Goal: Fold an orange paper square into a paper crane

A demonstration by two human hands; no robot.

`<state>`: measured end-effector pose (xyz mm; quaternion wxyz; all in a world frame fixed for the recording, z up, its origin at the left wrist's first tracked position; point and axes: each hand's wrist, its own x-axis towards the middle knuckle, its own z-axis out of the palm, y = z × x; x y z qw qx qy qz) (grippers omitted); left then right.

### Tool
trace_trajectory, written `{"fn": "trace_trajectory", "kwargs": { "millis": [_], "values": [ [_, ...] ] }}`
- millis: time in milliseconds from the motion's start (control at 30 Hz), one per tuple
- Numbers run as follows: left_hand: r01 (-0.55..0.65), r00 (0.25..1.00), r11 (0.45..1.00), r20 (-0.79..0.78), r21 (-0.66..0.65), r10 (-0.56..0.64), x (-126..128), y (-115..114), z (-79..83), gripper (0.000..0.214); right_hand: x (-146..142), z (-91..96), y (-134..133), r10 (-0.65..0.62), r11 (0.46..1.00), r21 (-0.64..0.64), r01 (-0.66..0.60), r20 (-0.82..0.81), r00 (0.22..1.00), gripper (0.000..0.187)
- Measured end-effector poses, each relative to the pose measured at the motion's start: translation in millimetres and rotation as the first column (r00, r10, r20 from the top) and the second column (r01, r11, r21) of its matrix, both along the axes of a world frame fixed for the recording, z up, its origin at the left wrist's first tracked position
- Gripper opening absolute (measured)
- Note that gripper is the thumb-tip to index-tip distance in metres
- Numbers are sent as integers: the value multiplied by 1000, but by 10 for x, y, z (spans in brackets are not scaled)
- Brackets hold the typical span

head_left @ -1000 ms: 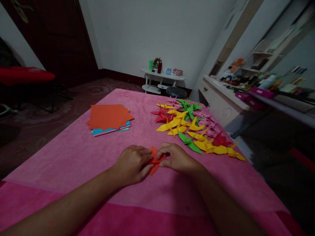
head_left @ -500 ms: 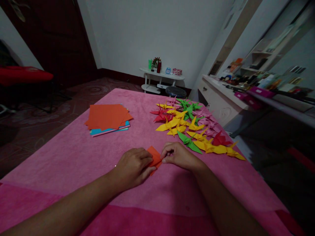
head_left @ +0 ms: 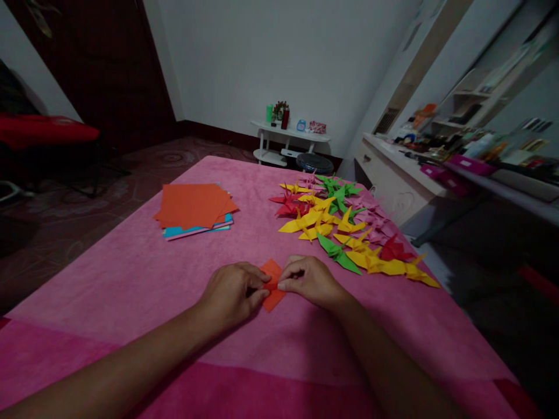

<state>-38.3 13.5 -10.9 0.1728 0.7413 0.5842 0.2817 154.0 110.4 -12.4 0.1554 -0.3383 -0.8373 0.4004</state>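
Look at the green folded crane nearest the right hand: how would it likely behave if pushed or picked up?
The green crane is probably very light, since it looks like folded paper. Its thin, pointed wings would likely bend or crease if gripped hard. Pushed, it would more likely slide than roll, as its wings spread wide and low over the pink cloth.

The folded paper (head_left: 272, 297) is orange, the cloth (head_left: 131, 279) paler and deeper pink.

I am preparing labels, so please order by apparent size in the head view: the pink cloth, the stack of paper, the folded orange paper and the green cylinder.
1. Pink cloth
2. Stack of paper
3. Folded orange paper, partly hidden
4. Green cylinder; being farther away, its real size is unsure
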Motion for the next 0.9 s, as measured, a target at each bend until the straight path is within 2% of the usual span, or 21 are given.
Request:
{"fn": "trace_trajectory", "kwargs": {
  "millis": [100,167,233,333,433,600,900],
  "values": [
    [30,999,999,22,-45,-29,-63,23,6,14,-58,-14,-53,2,1000,8,-2,-6,1000,4],
    [108,992,988,74,-110,-101,-137,54,9,14,-71,-14,-63,16,1000,2,-16,-2,1000,5],
    [200,970,963,174,-180,-169,-214,95,17,19,-72,-11,-58,41,999,5,-42,7,999,8],
    [267,909,939,380,-216,-171,-287,154,45,27,-76,-3,-51,62,997,47,-63,36,997,17],
    [272,870,935,473,-227,-138,-296,192,80,27,-98,5,-68,30,997,68,-34,59,998,20],
    [251,870,937,480,-242,-110,-287,215,66,22,-135,19,-123,-29,997,68,22,101,994,10],
    [210,873,944,484,-256,-63,-298,227,22,19,-186,106,-191,-111,987,141,83,204,973,10]
  ]
}}
